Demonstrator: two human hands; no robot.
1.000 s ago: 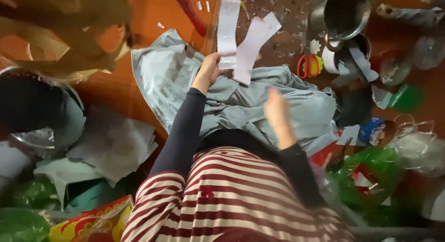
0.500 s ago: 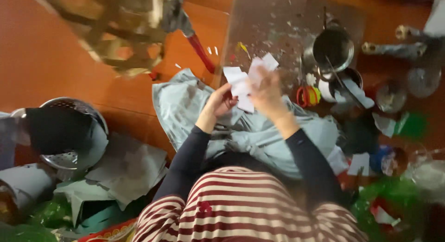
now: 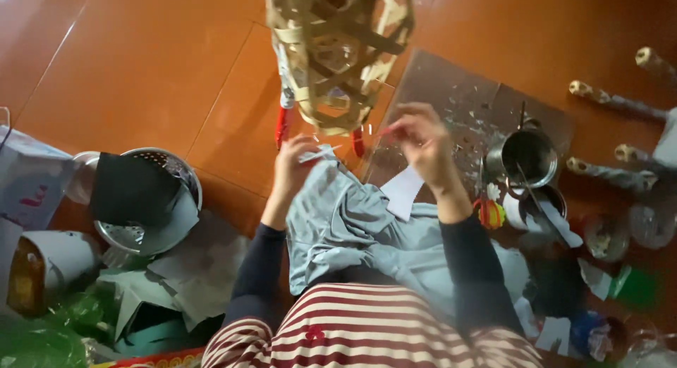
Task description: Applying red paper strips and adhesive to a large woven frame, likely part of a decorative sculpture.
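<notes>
Both arms reach forward in dark sleeves, elbows bent, forearms angling slightly toward each other. The left hand [image 3: 295,165] is raised with fingers curled inward. The right hand [image 3: 422,139] sits a little farther forward, fingers pinched together at their tips, wrist bare.

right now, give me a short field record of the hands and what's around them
left hand: raised, pinching a small pale paper piece
right hand: raised, fingers curled; any contents too blurred to tell
above hands: woven strip lattice
on lap: grey cloth
left side: metal colander
right side: metal pot
floor: orange tiles
</notes>
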